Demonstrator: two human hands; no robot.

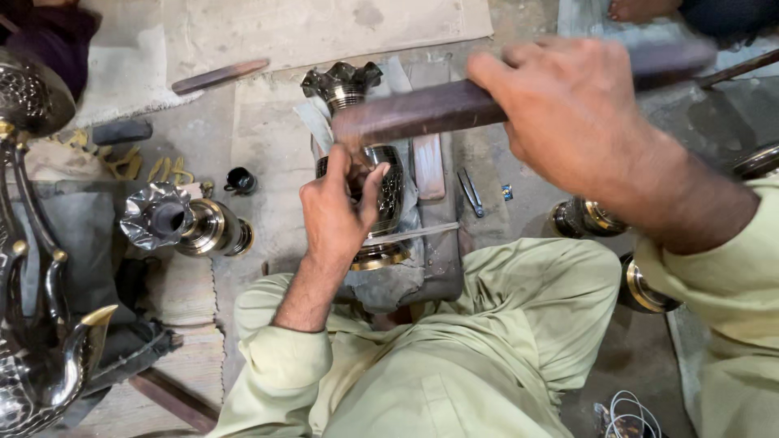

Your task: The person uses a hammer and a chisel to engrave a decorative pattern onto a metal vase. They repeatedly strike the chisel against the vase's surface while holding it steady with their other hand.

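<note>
Our left hand has its fingers clamped on the engraved brass vase, lying on the floor with its long axis running away from us. Our right hand, fingers closed on a dark bar, holds it crosswise just above.

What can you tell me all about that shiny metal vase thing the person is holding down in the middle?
The dark, shiny metal vase lies on its side on grey cloth padding, in front of the person's knees. It has a patterned, dotted body, a gold-coloured ring at its near end and a ruffled, flower-like mouth at the far end. The left hand presses on its body. The right hand holds a dark wooden bar above it, blurred.
</note>
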